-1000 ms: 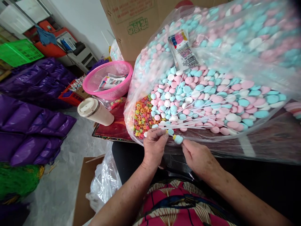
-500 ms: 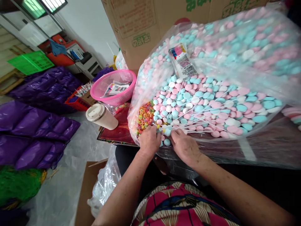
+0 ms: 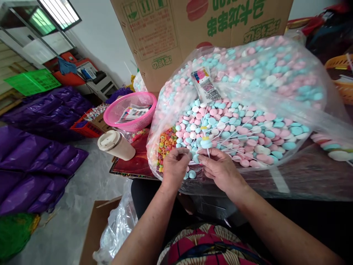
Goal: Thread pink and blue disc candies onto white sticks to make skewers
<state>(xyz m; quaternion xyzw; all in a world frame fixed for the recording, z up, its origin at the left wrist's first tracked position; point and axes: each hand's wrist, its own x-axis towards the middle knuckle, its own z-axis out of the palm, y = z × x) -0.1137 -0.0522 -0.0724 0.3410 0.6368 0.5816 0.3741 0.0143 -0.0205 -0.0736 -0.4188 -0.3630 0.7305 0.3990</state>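
Note:
My left hand is closed in a pinch on what looks like a thin white stick. Close beside it, my right hand pinches a round light-blue candy between thumb and fingertips. A candy stick with blue and yellow pieces on it stands up at the right fingers, its lower end among them. Below and beyond both hands spread pink, blue and white candies on a big clear plastic bag. Several loose white sticks lie across them. Small orange and yellow ring candies lie left of the pile.
Left of the bag stand a lidded cup and a pink basket holding printed packets. A large cardboard box rises behind. Purple bundles fill the floor at left. An orange basket is at the far right.
Both hands have come up slightly from the candies. The candy stick with blue and yellow pieces now stands upright at the right fingers. The camera view has shifted.

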